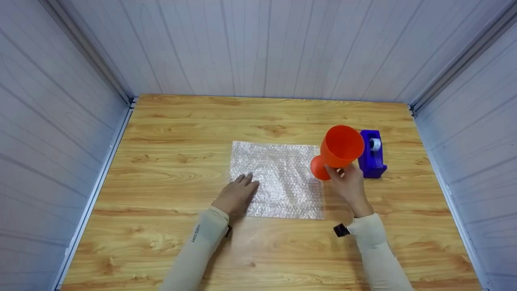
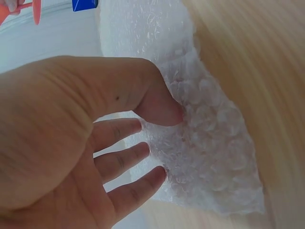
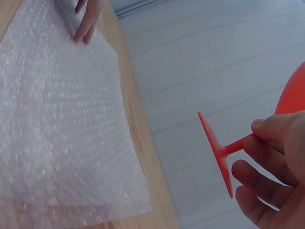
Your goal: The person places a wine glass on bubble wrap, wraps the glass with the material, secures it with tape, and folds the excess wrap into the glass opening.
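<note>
A sheet of bubble wrap (image 1: pixel 278 182) lies flat on the table. On its left part rests my left hand (image 1: pixel 237 193), fingers spread and touching the plastic; in the left wrist view the thumb and fingertips meet the bubble wrap (image 2: pixel 209 138) without pinching it up. My right hand (image 1: pixel 350 184) holds an orange-red plastic goblet (image 1: pixel 343 146) by the stem, raised and tilted over the sheet's right edge. The right wrist view shows thumb and forefinger pinching the stem, with the round goblet base (image 3: pixel 220 152) pointing toward the bubble wrap.
A blue tape dispenser (image 1: pixel 372 155) with a white roll of tape stands right of the goblet. The wood-grain table (image 1: pixel 169 161) is enclosed by pale panel walls (image 1: pixel 258 48) at the back and both sides.
</note>
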{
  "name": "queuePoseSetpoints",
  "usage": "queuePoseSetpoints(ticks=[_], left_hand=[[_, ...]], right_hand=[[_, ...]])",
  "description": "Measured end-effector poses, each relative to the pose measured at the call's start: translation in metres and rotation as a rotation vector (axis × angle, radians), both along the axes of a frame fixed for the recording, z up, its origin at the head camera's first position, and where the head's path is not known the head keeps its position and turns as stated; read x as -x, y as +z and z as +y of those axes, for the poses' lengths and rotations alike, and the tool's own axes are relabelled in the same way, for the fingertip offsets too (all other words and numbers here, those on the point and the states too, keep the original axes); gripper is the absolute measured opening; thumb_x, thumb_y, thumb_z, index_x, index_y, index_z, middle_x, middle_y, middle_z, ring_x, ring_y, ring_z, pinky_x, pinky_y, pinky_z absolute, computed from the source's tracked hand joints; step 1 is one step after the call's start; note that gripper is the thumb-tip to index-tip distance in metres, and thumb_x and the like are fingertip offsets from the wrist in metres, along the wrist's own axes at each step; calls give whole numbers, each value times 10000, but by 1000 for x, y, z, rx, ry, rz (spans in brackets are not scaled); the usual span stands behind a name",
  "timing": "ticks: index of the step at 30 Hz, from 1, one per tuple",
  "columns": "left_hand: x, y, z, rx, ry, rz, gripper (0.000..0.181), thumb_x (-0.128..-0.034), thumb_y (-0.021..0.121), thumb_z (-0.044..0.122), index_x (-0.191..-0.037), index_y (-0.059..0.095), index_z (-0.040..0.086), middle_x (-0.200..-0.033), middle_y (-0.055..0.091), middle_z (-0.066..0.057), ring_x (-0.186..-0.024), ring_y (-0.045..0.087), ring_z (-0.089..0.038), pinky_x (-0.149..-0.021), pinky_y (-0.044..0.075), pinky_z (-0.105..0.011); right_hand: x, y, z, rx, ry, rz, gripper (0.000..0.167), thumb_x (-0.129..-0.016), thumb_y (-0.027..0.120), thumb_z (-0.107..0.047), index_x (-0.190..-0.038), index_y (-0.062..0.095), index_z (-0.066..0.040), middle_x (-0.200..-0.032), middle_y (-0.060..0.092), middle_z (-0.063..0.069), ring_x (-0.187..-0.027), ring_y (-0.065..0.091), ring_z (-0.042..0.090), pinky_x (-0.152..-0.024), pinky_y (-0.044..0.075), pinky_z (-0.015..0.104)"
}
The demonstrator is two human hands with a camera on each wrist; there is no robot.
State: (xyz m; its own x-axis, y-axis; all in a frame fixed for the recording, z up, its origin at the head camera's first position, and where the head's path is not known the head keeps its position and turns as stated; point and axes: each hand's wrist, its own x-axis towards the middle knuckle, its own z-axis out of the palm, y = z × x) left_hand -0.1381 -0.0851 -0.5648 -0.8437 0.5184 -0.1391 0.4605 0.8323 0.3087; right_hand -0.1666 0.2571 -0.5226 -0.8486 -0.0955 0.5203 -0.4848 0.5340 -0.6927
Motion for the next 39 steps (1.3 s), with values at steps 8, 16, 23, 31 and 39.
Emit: queuePoseSetpoints(ticks=[8,16,23,31,39], left_hand=[[1,-1,17,31,-15,1,427,-1008,505,60,-1434,497,104,-1534,378,-228,-1371,391,-439,-1017,430,-595],[0,1,33,69,-8,-1,420,-1023,482,102,-1443,483,80,-1532,373,-241,-1369,392,-444,-1002,448,-588],[-1,2,38,90,-14,24,408,-997,530,65,-1404,505,87,-1518,402,-228,-1354,422,-425,-975,477,-571],[-8,3,38,67,-18,87,475,-891,603,-60,-1348,539,52,-1476,450,-235,-1310,477,-414,-922,523,-535],[-9,1,32,9,48,194,393,-897,610,34,-1288,590,3,-1369,538,-263,-1214,551,-417,-914,533,-497]], right_hand=[[-1,0,1,-5,0,-1,140,-855,755,16,-948,650,27,-776,624,85,-640,520,175,-585,443,219],[-3,1,0,10,8,-27,133,-896,732,-10,-1001,652,5,-821,636,74,-677,525,188,-618,447,218],[-4,5,-4,-22,61,-30,131,-894,731,-1,-1002,658,3,-821,648,61,-677,542,182,-617,460,220],[-8,9,-10,-23,126,-208,74,-930,712,-66,-945,672,-5,-794,617,5,-682,538,175,-615,467,240],[-9,10,-16,34,153,-403,142,-971,678,-161,-973,696,-19,-812,616,46,-668,482,191,-568,387,237]])
